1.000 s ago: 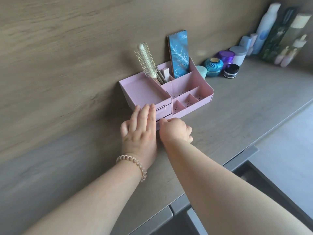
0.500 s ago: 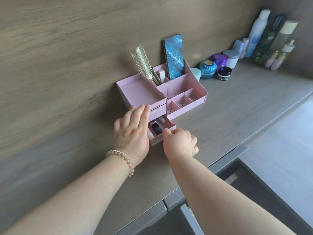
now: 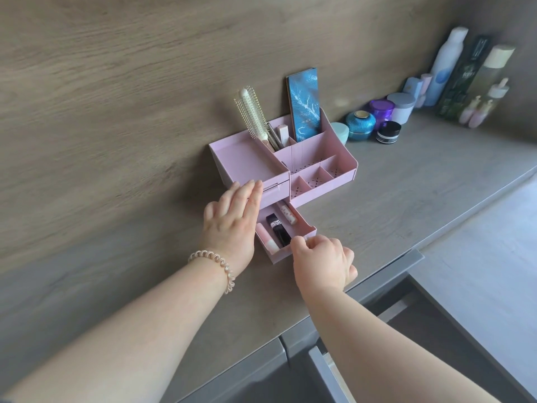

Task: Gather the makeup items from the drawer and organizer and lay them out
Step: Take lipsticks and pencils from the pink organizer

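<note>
The drawer (image 3: 302,226) stands open, the right hand (image 3: 322,261) fingers curled on its front; the left hand (image 3: 232,219) presses flat on the organizer (image 3: 247,161); nothing is taken out yet.

pink organizer (image 3: 325,184), blue feather-patterned palette (image 3: 303,104)

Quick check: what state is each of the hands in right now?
Left hand: open, straight fingers pressing on the pink organizer.
Right hand: closed, gripping the front of the pulled-out lower drawer.
</note>
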Motion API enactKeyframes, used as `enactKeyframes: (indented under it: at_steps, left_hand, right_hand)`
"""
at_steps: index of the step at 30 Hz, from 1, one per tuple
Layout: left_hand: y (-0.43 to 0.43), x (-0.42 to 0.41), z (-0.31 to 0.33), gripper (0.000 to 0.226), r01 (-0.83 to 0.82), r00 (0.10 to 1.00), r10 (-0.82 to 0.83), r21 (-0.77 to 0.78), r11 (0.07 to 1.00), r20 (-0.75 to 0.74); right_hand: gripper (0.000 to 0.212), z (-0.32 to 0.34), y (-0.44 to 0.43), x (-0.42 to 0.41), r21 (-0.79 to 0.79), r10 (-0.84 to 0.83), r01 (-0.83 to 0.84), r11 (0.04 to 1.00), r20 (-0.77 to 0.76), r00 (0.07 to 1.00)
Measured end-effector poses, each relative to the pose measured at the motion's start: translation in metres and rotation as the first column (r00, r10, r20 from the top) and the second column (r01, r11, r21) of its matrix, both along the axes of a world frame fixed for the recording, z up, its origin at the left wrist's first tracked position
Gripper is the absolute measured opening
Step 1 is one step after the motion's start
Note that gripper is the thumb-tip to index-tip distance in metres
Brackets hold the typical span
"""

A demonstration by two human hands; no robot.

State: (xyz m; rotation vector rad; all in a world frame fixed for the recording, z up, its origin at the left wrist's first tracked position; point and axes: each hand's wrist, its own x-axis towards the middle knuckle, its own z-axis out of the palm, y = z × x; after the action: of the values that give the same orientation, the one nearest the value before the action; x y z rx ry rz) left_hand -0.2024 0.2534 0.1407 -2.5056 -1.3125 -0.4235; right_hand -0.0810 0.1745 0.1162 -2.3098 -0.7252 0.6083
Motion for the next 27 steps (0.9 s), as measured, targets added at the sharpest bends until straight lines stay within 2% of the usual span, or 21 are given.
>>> enactKeyframes:
  at_steps: [3, 5, 7, 8, 11, 13, 15, 18, 21, 24, 27]
  left_hand:
    - [0.000, 0.001, -0.001, 0.062, -0.002, 1.000, 0.002, -0.001, 1.000, 0.008]
    - [-0.001, 0.002, -0.002, 0.062, -0.003, 1.000, 0.003, -0.003, 1.000, 0.020]
    - [-0.002, 0.002, -0.002, 0.062, -0.008, 0.999, 0.008, -0.006, 1.000, 0.031]
    - [-0.002, 0.002, -0.002, 0.063, -0.008, 0.999, 0.008, -0.004, 1.000, 0.033]
    - [-0.003, 0.003, -0.001, 0.063, -0.007, 1.000, 0.007, -0.011, 1.000, 0.027]
    - [-0.004, 0.003, 0.000, 0.063, -0.012, 1.000, 0.012, -0.015, 1.000, 0.020]
    - [-0.005, 0.004, 0.002, 0.064, -0.019, 1.000, 0.019, -0.028, 0.999, 0.010]
    - [-0.006, 0.003, 0.003, 0.061, -0.026, 1.000, 0.026, -0.011, 1.000, -0.015]
    - [-0.017, 0.003, 0.001, 0.060, -0.054, 0.998, 0.054, 0.022, 0.998, 0.014]
    - [-0.031, 0.008, 0.007, 0.058, -0.107, 0.987, 0.106, 0.005, 0.994, 0.120]
    - [-0.035, 0.020, 0.023, 0.026, -0.130, 0.991, 0.133, -0.098, 0.987, 0.019]
  right_hand:
    - [0.027, 0.002, -0.006, 0.004, 0.017, -0.060, 0.059, 0.998, 0.069, 0.996]
    - [0.032, 0.008, -0.007, 0.008, 0.101, -0.116, 0.104, 0.989, 0.120, 0.986]
    - [0.028, 0.017, -0.003, 0.011, 0.178, -0.051, 0.001, 0.984, 0.275, 0.960]
    - [0.026, 0.023, 0.000, 0.012, 0.159, 0.032, -0.096, 0.983, 0.362, 0.931]
    - [0.034, 0.036, 0.017, 0.012, -0.113, 0.377, -0.375, 0.920, 0.520, 0.767]
    - [0.038, 0.041, 0.026, 0.010, -0.273, 0.521, -0.448, 0.852, 0.530, 0.669]
    - [0.036, 0.045, 0.031, 0.009, -0.364, 0.587, -0.461, 0.809, 0.509, 0.629]
    - [0.034, 0.047, 0.034, 0.006, -0.404, 0.605, -0.451, 0.796, 0.491, 0.628]
    - [0.035, 0.046, 0.033, 0.004, -0.349, 0.556, -0.433, 0.831, 0.514, 0.653]
    - [0.019, 0.044, 0.030, 0.011, -0.140, 0.390, -0.384, 0.913, 0.579, 0.716]
    - [0.012, 0.040, 0.024, 0.024, 0.096, 0.217, -0.318, 0.943, 0.547, 0.809]
